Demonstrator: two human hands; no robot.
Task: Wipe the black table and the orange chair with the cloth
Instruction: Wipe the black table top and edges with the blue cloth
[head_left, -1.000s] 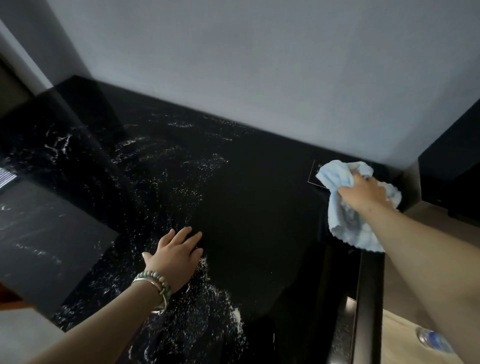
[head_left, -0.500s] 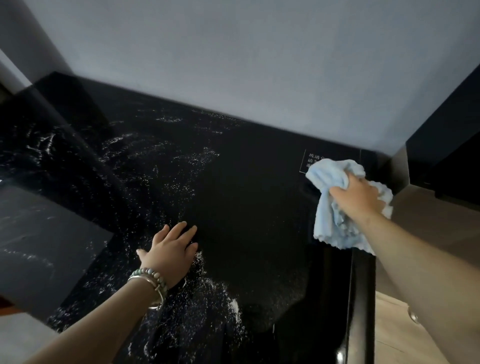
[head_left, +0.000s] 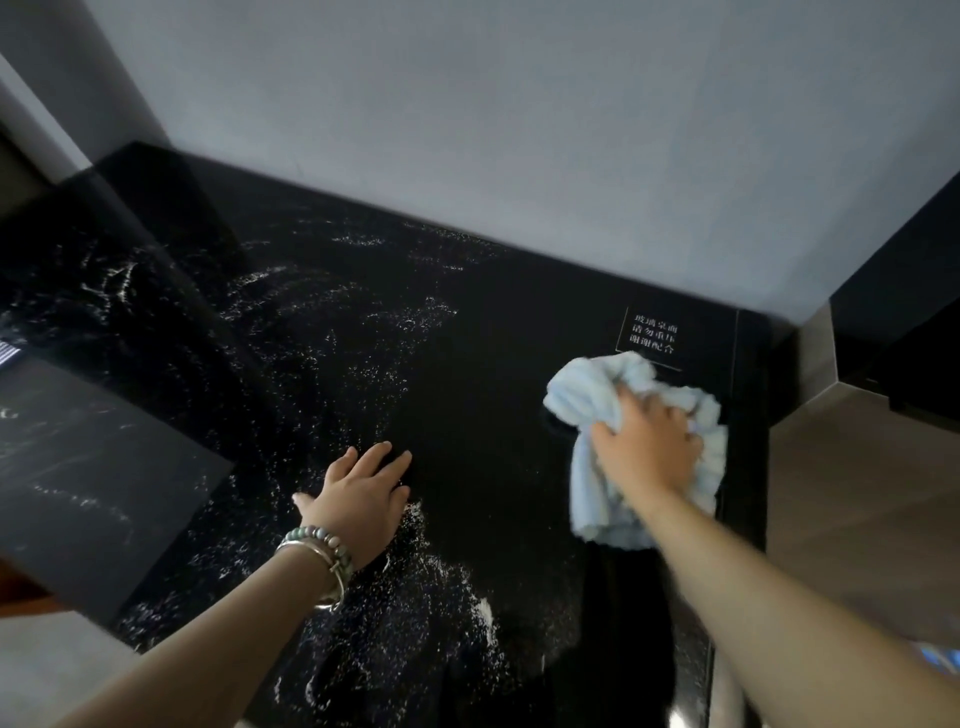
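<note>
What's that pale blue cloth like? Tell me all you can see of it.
The cloth is pale blue, ribbed like microfibre, bunched into a crumpled wad. It lies on the black table near its right end, below a white printed label. The right hand grips it from above, pressing into its folds; one end trails toward the person.

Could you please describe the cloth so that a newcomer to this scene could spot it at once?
Start at the black table against the grey wall. Near its far right corner, just in front of a small notice in white lettering, the right hand grips the bunched cloth. It is the only pale blue, soft thing on the dark, speckled top.
</note>
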